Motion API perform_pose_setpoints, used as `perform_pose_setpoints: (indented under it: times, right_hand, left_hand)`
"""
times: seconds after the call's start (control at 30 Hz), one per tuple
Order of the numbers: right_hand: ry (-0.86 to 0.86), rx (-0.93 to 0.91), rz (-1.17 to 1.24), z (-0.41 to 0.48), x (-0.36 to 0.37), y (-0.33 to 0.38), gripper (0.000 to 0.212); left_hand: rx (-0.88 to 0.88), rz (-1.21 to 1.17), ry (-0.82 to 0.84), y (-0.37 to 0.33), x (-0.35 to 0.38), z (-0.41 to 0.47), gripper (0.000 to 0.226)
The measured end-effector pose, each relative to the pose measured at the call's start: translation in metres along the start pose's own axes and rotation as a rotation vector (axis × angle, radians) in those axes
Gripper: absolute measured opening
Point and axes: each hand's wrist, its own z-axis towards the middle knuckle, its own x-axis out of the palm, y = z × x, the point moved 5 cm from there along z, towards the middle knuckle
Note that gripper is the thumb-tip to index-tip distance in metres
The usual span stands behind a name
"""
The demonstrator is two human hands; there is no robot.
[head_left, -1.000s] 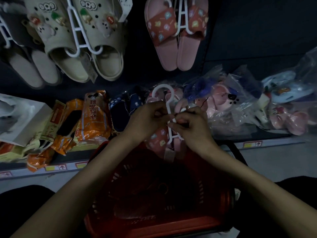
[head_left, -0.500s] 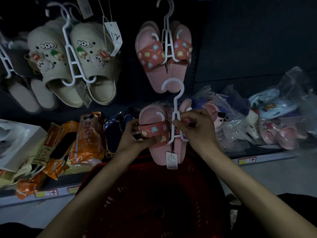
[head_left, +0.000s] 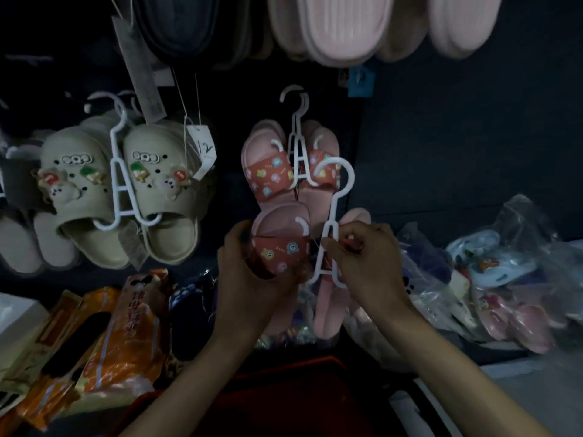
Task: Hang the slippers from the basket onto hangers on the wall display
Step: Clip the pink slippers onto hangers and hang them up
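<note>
The left hand [head_left: 252, 279] cupped a pink slipper [head_left: 280, 241] from below, fingers curled round its strap end. A prong of the white hanger [head_left: 331, 222] sat inside it, and its mate [head_left: 328, 310] dangled off the other side. The right hand [head_left: 369, 263] pinched the hanger's A-shaped frame. The pair was held before the wall, just under the hung pair [head_left: 268, 171], with the red basket [head_left: 284, 389] low beneath the forearms.

The hook seemed ready to go up. I'd have kept the hanger upright, steadied the left slipper on its prong and lifted by the frame, not the thin neck. I could not see the peg.

At the left, the beige clogs [head_left: 79, 197] looked soft and foamy, pierced with holes and studded with moulded charms. The pink slides were smooth with printed red bands, and the hanger was thin, rigid plastic. At the right lay crinkly clear bags [head_left: 504, 279].
</note>
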Motion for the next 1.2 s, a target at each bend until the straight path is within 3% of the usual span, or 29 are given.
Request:
perform_pose_setpoints:
  times: [0.3,0.43,0.63,0.97,1.2]
  right_hand:
    - [-0.041,0.067,-0.071,0.083,0.009,0.006,0.03]
    - [-0.073,0.155,-0.018,0.119,0.013,0.01,0.05]
    - [-0.085,0.238,0.007,0.151,0.017,0.021,0.024]
    - [-0.074,0.244,-0.118,0.18,0.037,0.044,0.03]
    - [-0.101,0.172,-0.207,0.173,0.054,0.051,0.032]
  left_hand:
    - [0.044,-0.051,-0.129,-0.014,0.024,0.06,0.088]
    - [0.06,-0.089,-0.137,-0.022,0.038,0.089,0.085]
    - [0.088,-0.084,-0.196,-0.035,0.05,0.117,0.082]
    - [0.057,-0.106,-0.276,-0.03,0.039,0.143,0.075]
    - [0.027,-0.114,-0.314,-0.017,0.033,0.136,0.082]
